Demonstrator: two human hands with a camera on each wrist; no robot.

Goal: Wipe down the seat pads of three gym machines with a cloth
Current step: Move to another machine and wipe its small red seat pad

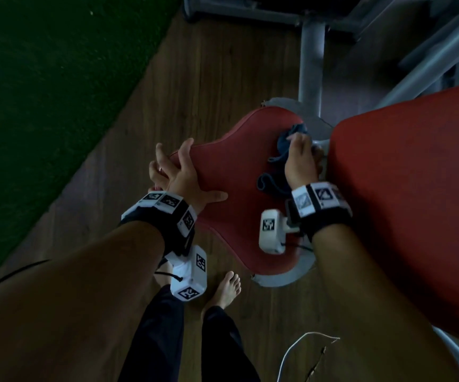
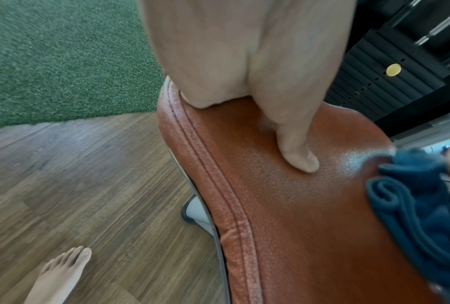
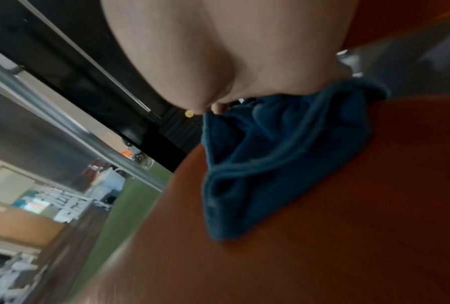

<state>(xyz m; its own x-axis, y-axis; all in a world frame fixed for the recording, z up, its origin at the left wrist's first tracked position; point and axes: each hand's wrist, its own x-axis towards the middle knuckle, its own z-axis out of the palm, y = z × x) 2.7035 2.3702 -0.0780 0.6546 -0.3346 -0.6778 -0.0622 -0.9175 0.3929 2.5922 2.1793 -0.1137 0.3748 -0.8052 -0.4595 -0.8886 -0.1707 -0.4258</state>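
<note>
Wood-plank floor (image 1: pixel 200 78) runs under a gym machine, w/ green turf (image 1: pixel 43 92) along its left edge. Red back pad (image 1: pixel 415 202) fills the right of the head view; grey steel frame post (image 1: pixel 311 70) rises beyond it. Red seat pad (image 1: pixel 231 188), curved and stitched along its rim, sits at centre on a grey metal base plate (image 1: pixel 289 279). Black weight stack (image 2: pixel 379 82) w/ a yellow pin knob stands behind the seat in the left wrist view. Person's bare forearms reach in from below, each w/ a marker-tagged wrist camera; dark trouser legs and a bare foot (image 1: pixel 229 289) show on the floor.

Left hand (image 1: pixel 180 175) lies spread and relaxed on the seat pad's left rim, thumb flat on the leather, gripping nothing. Right hand (image 1: pixel 301 158) is closed around a bunched dark-blue cloth (image 1: pixel 275 177), pressing it onto the far right part of the seat pad, next to the back pad; loose folds trail toward the wrist. White cable (image 1: pixel 305 346) lies on the floor at bottom right.
</note>
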